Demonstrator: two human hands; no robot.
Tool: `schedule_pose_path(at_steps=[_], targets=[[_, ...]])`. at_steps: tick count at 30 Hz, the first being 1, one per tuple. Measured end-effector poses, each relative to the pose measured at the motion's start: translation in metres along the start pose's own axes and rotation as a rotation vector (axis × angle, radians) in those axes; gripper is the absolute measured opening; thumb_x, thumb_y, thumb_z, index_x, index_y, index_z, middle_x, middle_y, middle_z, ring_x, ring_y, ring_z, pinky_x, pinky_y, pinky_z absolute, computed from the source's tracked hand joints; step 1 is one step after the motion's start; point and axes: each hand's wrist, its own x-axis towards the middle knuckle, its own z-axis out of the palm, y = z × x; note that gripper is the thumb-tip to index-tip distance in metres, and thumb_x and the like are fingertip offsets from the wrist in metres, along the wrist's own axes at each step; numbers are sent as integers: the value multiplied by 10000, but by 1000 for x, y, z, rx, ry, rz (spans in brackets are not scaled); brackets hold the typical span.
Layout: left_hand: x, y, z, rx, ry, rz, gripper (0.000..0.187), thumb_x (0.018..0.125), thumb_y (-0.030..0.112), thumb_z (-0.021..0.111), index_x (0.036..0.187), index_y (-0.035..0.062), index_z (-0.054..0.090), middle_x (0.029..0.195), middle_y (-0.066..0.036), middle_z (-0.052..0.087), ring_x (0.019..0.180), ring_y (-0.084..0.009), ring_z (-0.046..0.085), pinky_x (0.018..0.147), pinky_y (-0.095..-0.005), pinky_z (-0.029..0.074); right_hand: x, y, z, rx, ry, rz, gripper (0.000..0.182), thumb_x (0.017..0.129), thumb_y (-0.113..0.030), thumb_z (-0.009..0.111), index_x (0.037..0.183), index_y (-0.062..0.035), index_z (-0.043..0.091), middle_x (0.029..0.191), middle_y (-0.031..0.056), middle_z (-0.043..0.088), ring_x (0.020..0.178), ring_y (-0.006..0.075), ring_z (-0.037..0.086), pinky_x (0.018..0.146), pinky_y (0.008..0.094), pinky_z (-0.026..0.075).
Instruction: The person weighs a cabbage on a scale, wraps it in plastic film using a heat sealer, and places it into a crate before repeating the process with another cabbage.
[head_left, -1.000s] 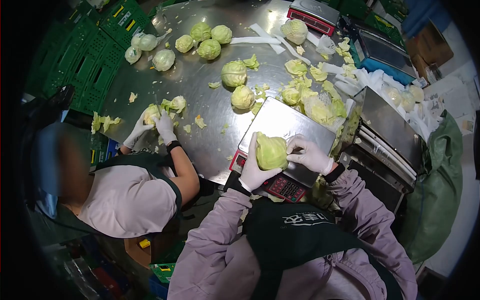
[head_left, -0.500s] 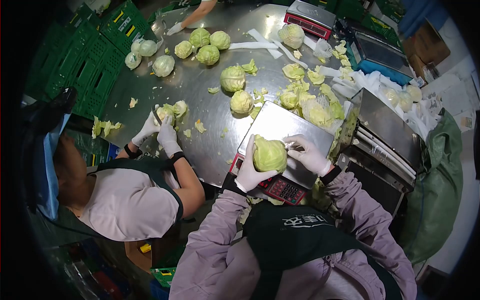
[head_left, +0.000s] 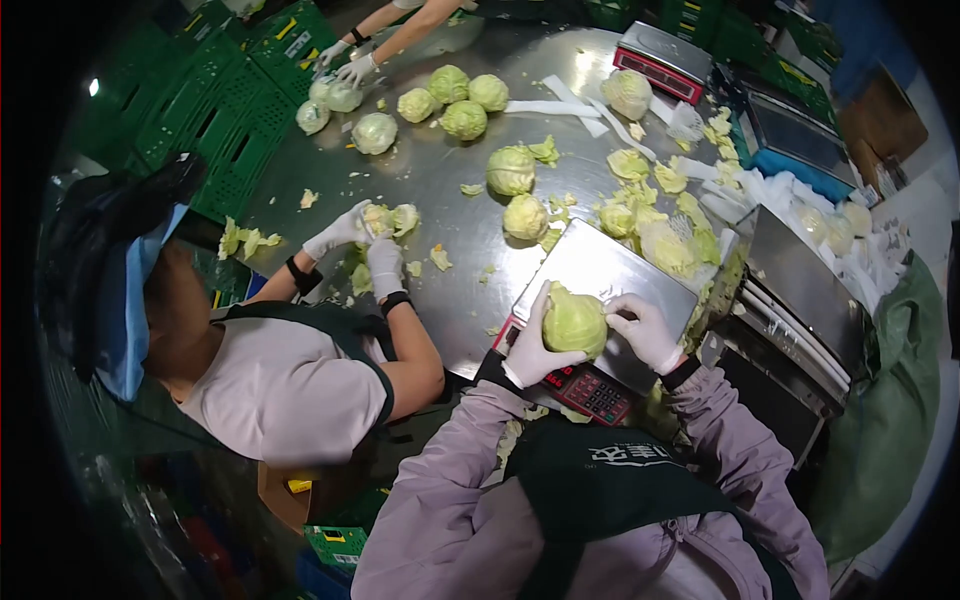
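Note:
A pale green cabbage (head_left: 575, 322) is held above the near part of a weighing scale (head_left: 655, 283) with a steel plate and a red body. My left hand (head_left: 538, 346), in a white glove, is wrapped round the cabbage's left side and underside. At its right edge, my gloved right hand (head_left: 648, 335) is closed, thumb and fingers pinched against the cabbage; any leaf edge between them is too small to make out. Below the cabbage are the scale's keypad (head_left: 602, 398) and a partly covered red display.
Whole cabbages (head_left: 511, 170) and loose leaves (head_left: 668, 247) lie on the steel table (head_left: 430, 330). On the left a co-worker (head_left: 290, 385) handles a cabbage. Another person's gloved hands (head_left: 355, 68) touch wrapped cabbages. A steel machine with rollers (head_left: 795, 325) stands right; green crates (head_left: 215, 130) are stacked left.
The view has shifted, so everything sits further right and mostly lower. The far person's hands now reach the wrapped cabbages. My hands keep the same cabbage over the scale.

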Motion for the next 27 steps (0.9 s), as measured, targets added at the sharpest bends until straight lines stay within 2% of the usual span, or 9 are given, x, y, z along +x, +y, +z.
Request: schedule_pose_path(at_steps=[6,8,12,16,19,22,23,26,27], targets=[[-2,-6,0,114,26,21,1194,665,138,850,1523,69,23,1460,-214,301,1355,-293,333,1106,-387,302,-13,-19,-11,18,-113,102,136,880,-34,587,1011,-20,616,836,5,608,768,75,551,709,226,456],[-1,-11,3,-19,47,21,1199,663,124,848,1524,69,16,1467,-200,297,1356,-284,332,1104,-385,309,-31,-42,-3,-91,-342,-58,144,892,-37,568,1030,-23,602,818,3,602,743,75,544,681,235,450],[-3,-9,7,-115,34,18,1129,654,78,828,1527,79,112,1467,-186,319,1350,-285,347,1106,-374,319,-58,-75,33,-120,-543,98,115,903,-75,581,1006,-27,602,789,36,593,718,84,543,668,254,456],[-12,-9,2,233,123,152,915,662,79,797,1468,118,364,1464,-188,335,1347,-326,359,1111,-395,308,-57,-65,31,-37,-444,70,112,902,-83,618,1003,-36,614,841,-19,569,775,59,510,711,232,440],[-18,0,4,424,183,271,561,642,47,740,1182,192,687,1403,-167,424,1316,-361,386,1105,-418,309,-53,-74,22,101,-390,167,116,900,-62,620,1012,-31,621,809,-27,554,746,46,500,691,207,428],[-24,4,8,481,208,350,473,662,41,731,1121,153,709,1332,-137,503,1290,-343,413,1088,-417,332,-41,-75,24,158,-344,154,117,903,-63,617,1014,-28,626,830,-22,584,766,44,524,698,210,435],[-24,4,11,473,259,368,293,710,47,718,1002,78,725,1277,-115,542,1231,-311,460,1040,-412,353,-36,-74,27,183,-291,115,119,903,-62,614,1015,-27,629,843,-20,602,778,45,539,701,212,439],[-25,4,16,420,305,305,218,693,52,719,910,76,721,1182,-81,580,1137,-274,505,977,-385,390,-10,-52,31,-474,62,-316,289,866,-140,665,1124,-19,617,1100,98,633,1065,236,569,903,340,451],[-25,4,14,422,308,310,218,693,52,719,910,76,721,1182,-81,580,1137,-274,505,977,-385,390,-2,-41,32,-475,62,-322,289,866,-140,665,1124,-19,617,1100,98,633,1065,236,569,903,340,451]])
